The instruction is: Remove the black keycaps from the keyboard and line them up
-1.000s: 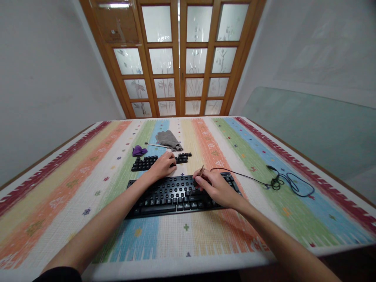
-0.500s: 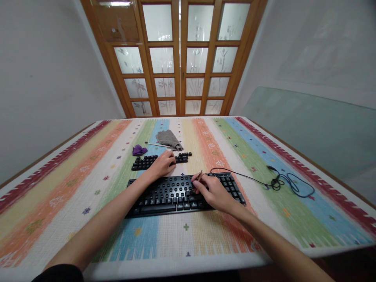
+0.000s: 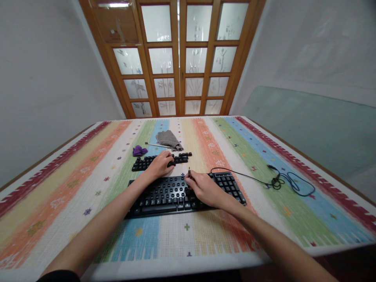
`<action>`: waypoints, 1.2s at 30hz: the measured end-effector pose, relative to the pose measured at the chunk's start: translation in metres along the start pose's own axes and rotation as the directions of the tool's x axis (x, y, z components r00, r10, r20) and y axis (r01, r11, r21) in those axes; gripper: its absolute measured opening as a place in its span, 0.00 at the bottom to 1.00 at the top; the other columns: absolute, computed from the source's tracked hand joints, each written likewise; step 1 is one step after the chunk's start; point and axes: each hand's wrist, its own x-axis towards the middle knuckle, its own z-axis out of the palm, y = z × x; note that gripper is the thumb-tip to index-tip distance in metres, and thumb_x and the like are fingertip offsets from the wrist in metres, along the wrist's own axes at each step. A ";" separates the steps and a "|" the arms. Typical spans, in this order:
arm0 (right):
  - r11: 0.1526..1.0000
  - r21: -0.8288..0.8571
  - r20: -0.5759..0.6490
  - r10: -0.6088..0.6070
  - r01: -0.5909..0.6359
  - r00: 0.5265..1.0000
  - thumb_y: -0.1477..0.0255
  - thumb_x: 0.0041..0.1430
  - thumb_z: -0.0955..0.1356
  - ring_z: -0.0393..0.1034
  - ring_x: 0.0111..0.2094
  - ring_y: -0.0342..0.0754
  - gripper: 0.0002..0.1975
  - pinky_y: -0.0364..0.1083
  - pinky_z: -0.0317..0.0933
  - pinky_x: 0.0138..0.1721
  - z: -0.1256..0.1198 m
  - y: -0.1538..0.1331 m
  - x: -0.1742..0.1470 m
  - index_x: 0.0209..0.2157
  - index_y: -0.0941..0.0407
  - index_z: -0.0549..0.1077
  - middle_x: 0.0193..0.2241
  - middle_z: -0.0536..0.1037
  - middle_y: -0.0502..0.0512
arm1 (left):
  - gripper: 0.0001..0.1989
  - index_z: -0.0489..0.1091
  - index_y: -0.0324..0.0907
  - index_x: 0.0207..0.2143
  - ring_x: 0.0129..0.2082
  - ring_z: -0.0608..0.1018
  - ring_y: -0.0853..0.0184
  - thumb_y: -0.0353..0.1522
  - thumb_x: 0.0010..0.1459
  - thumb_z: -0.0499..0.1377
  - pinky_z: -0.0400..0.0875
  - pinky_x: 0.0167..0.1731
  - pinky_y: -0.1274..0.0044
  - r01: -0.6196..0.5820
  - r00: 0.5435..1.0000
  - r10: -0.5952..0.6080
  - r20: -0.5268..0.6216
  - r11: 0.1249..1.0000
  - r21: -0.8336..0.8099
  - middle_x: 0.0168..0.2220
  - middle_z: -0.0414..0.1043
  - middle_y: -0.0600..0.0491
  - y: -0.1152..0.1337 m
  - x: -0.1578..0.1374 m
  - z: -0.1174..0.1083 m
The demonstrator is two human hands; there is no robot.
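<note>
A black keyboard lies across the table in front of me. Most of its main section shows bare key stems, while the number pad and bottom row have keycaps. Loose black keycaps sit in rows just behind it. My left hand reaches over the keyboard's back edge, thumb and fingers pinched on a black keycap at the right part of those rows. Above the keyboard's right-centre, my right hand is closed round a small slender tool, tip pointing up; its exact kind is too small to make out.
Behind the keycaps lie a purple cloth, a thin white-handled brush and a grey cloth. The keyboard's black cable runs right to a loose coil. A striped cloth covers the table.
My right hand has shifted slightly left, and the tool in it has turned from slanted to nearly upright. My left hand stays by the loose keycaps, its fingers slightly moved.
</note>
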 end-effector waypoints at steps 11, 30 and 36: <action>0.988 0.055 0.000 0.143 -0.143 0.990 0.73 0.68 0.60 0.67 0.26 0.46 0.11 0.44 0.55 0.31 -0.002 0.008 0.015 0.29 0.56 0.65 0.23 0.72 0.52 | 0.03 0.73 0.40 0.31 0.41 0.69 0.60 0.26 0.55 0.59 0.69 0.44 0.67 -0.003 1.000 0.003 -0.013 1.000 -0.010 0.37 0.67 0.48 -0.001 -0.004 -0.001; 0.976 0.176 -0.028 0.132 -0.125 0.991 0.70 0.67 0.60 0.69 0.26 0.47 0.11 0.44 0.56 0.30 -0.020 0.005 0.007 0.30 0.56 0.66 0.23 0.73 0.50 | 0.05 0.75 0.39 0.31 0.41 0.69 0.60 0.28 0.57 0.59 0.69 0.45 0.68 0.000 1.000 0.000 -0.004 1.000 0.004 0.37 0.68 0.48 0.002 0.000 0.002; 0.978 0.171 -0.010 0.125 -0.122 0.992 0.70 0.67 0.60 0.69 0.26 0.47 0.12 0.44 0.56 0.31 -0.020 0.001 0.005 0.29 0.56 0.66 0.24 0.74 0.52 | 0.05 0.75 0.39 0.32 0.41 0.69 0.60 0.28 0.57 0.59 0.69 0.44 0.68 -0.003 1.000 0.003 0.008 1.000 0.027 0.38 0.68 0.48 0.003 0.000 0.002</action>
